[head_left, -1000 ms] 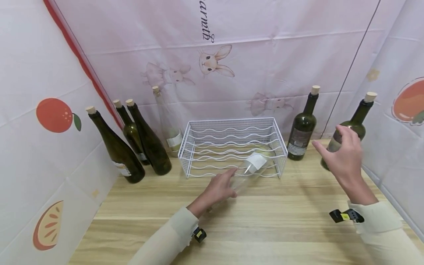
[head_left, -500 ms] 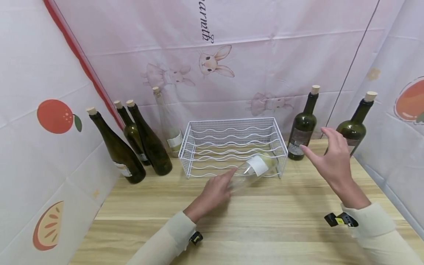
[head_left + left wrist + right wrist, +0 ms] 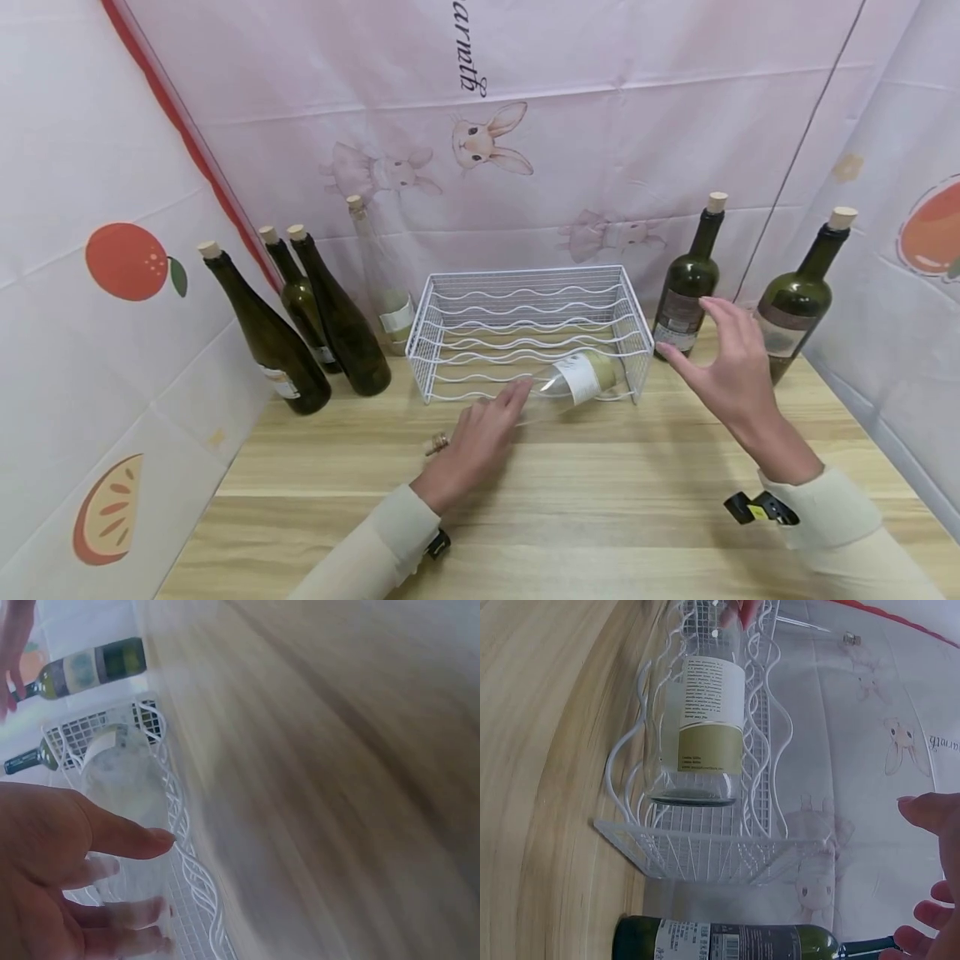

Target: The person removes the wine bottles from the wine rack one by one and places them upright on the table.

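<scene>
My left hand grips a clear glass bottle around its body, the fingers showing through the glass in the left wrist view. The bottle lies slanted, its base toward the right and its corked neck poking out left of the hand. Its white and yellow-green label faces the right wrist camera, and it overlaps the front right of a white wire rack. Off to the right, my right hand is held with thumb and fingers spread apart and nothing between them, in front of two dark green wine bottles.
Several corked dark green bottles, one at the far left, stand left of the rack beside another clear bottle. The rack has wavy wire tiers on a wooden tabletop. Printed cloth walls enclose the back and sides.
The left hand has turned the clear bottle, so its label shows more and the corked neck now appears. My right hand has drifted left, away from the farthest-right bottle.
</scene>
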`<state>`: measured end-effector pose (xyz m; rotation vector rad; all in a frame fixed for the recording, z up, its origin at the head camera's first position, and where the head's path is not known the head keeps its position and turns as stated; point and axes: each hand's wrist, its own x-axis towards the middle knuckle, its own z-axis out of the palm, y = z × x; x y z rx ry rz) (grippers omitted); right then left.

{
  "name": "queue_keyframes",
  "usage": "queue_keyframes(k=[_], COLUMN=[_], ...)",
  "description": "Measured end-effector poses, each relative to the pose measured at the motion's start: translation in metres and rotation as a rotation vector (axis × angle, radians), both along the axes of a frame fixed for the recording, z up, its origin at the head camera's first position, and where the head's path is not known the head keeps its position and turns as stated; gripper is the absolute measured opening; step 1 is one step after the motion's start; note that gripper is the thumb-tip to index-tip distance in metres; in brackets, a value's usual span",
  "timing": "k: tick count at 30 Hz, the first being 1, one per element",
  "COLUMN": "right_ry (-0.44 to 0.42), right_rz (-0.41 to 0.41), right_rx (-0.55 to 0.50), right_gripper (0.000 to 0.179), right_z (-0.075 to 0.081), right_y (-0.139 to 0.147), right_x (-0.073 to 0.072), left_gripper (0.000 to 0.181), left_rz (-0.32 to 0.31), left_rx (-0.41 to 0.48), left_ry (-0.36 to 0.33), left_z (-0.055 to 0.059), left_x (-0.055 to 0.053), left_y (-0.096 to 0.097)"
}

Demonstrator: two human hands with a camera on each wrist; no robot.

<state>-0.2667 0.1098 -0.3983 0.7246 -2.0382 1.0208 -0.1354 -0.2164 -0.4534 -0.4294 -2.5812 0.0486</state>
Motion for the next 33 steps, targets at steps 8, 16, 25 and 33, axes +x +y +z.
queue_keyframes(k=[8,16,25,33], right_ry=[0.039,0.059,0.082,0.147], right_rz=[0.034,0.091,0.156,0.214], right_rx=[0.031,0.070,0.195,0.261], right_gripper=[0.082,0.085,0.085,0.094], right_z=[0.001,-0.001,-0.007,-0.012], right_y=[-0.011,-0.020,-0.032,-0.044], right_x=[0.007,0.014,0.019,0.023], left_gripper=[0.074,0.074,0.077,0.077], left_rz=[0.061,0.037,0.008,-0.003], left_rx=[-0.128,-0.176,-0.186,-0.222], left_ry=[0.002,0.075,0.109,0.123], left_z=[-0.003,-0.006,-0.007,-0.001], left_x=[0.004,0.005,0.010,0.014], left_y=[-0.005,-0.011,-0.015,-0.015])
